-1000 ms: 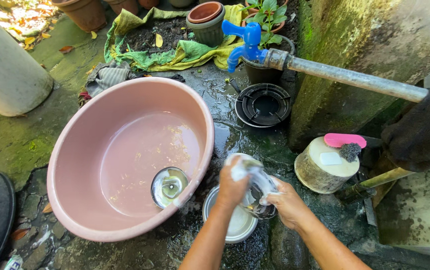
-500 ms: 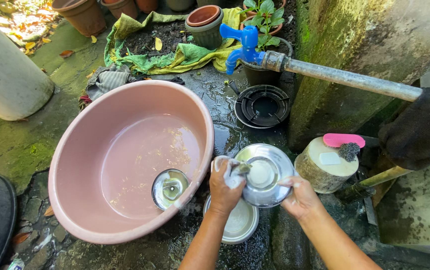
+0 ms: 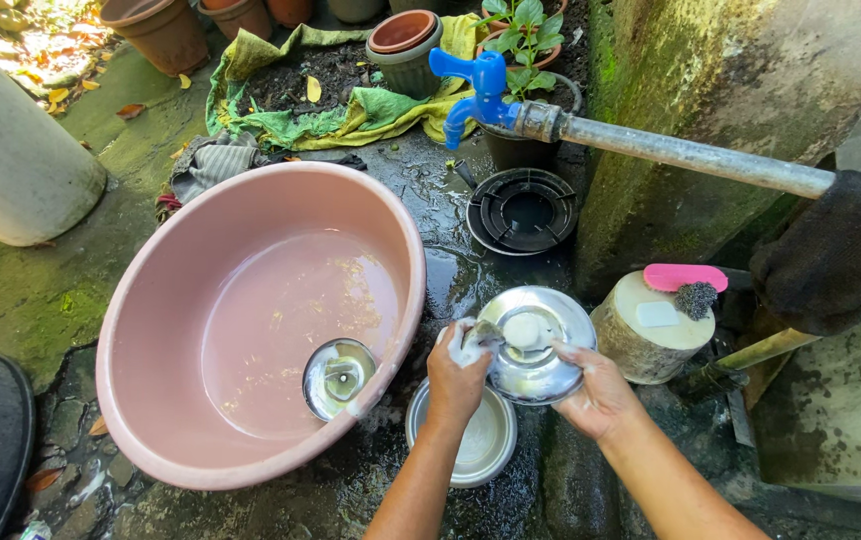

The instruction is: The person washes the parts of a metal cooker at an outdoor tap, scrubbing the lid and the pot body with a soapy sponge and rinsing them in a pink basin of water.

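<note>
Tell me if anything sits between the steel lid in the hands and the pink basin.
Nothing visible does. The lid is held by the right hand, the left hand scrubbing it with a soapy pad, just right of the basin. Only the basin's near rim lies between. A steel plate rests on the ground below the hands.

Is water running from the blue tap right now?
No, the blue tap on the metal pipe shows no stream below its spout, and the wet ground under it shows no splash.
</note>
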